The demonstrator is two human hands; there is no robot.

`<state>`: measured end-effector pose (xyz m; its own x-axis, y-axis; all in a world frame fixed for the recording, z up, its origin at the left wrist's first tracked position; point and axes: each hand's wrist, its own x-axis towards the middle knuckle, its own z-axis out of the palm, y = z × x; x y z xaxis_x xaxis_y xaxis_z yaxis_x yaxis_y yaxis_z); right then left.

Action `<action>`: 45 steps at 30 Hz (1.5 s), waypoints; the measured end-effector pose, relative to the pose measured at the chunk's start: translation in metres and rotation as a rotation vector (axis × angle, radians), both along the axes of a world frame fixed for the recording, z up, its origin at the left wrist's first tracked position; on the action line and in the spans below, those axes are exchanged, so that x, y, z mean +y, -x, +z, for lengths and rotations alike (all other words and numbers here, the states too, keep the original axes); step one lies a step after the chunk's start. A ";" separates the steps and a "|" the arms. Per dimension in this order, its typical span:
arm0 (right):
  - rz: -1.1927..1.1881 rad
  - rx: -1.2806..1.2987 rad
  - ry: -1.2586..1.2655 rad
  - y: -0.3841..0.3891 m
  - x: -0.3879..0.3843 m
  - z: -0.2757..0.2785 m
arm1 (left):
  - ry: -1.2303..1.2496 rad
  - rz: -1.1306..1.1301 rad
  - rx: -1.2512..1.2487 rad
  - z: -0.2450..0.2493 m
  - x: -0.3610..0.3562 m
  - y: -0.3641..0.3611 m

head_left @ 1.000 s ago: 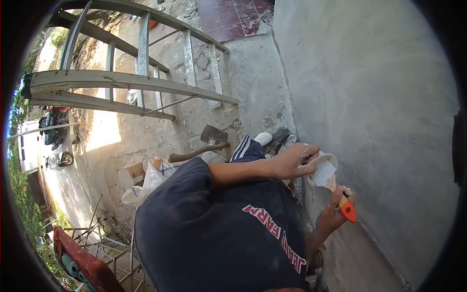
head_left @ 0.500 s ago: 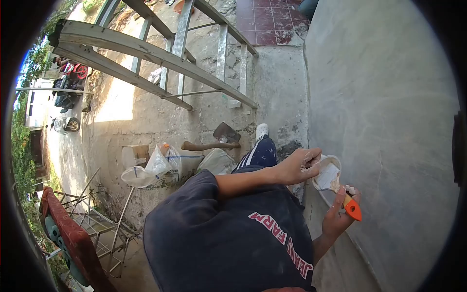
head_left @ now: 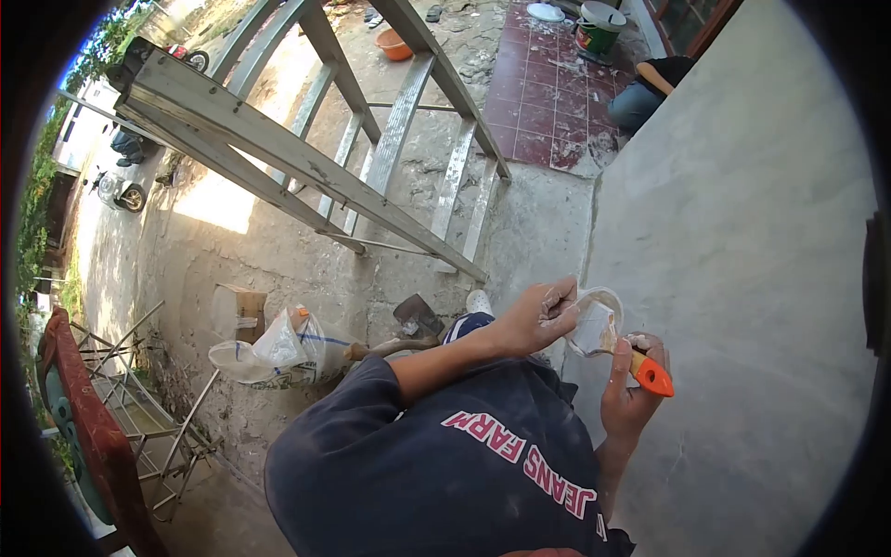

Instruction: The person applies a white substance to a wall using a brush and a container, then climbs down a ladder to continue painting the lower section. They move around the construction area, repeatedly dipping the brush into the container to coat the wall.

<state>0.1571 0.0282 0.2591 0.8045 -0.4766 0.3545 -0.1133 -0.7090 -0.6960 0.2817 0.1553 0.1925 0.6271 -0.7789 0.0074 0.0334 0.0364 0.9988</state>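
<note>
My left hand [head_left: 543,317], dusted with white, is closed at the near-left rim of a small round white tub [head_left: 582,346]. The tub is tilted so that its smeared inside shows. My right hand [head_left: 634,382] grips a putty knife [head_left: 653,376] by its handle, which is yellowish with an orange end. The knife's front part reaches into the tub, and its blade is hard to make out among the white smears. Both hands are in front of my dark shirt, close to the grey wall [head_left: 733,232].
An aluminium stepladder [head_left: 306,172] stands ahead on the left. A hoe [head_left: 418,317], a sack [head_left: 320,357] and a cardboard box [head_left: 239,311] lie on the ground. Farther off are an orange basin [head_left: 393,45], a paint bucket [head_left: 599,32] and another person [head_left: 640,97] beyond the wall's end.
The view has tilted up, revealing the bucket and more of the other person. Both hands, with tub and putty knife, appear slightly farther left; the grips look the same.
</note>
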 end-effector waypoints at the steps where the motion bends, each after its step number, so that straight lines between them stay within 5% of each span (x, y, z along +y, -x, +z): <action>1: 0.060 -0.010 -0.007 -0.020 -0.002 0.002 | 0.008 0.069 -0.010 -0.002 0.004 -0.014; 28: 1.129 -0.064 -0.175 -0.421 0.070 0.013 | 0.166 1.372 -0.094 -0.007 0.083 -0.222; 45: 1.478 -0.114 -0.047 -0.499 0.099 -0.017 | 0.187 1.824 -0.017 -0.043 0.074 -0.251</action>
<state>0.6565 0.1273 0.2421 0.5288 0.7164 0.4551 0.7284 -0.1079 -0.6766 0.5323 0.2288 0.1493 0.5919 0.8058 0.0188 -0.1802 0.1096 0.9775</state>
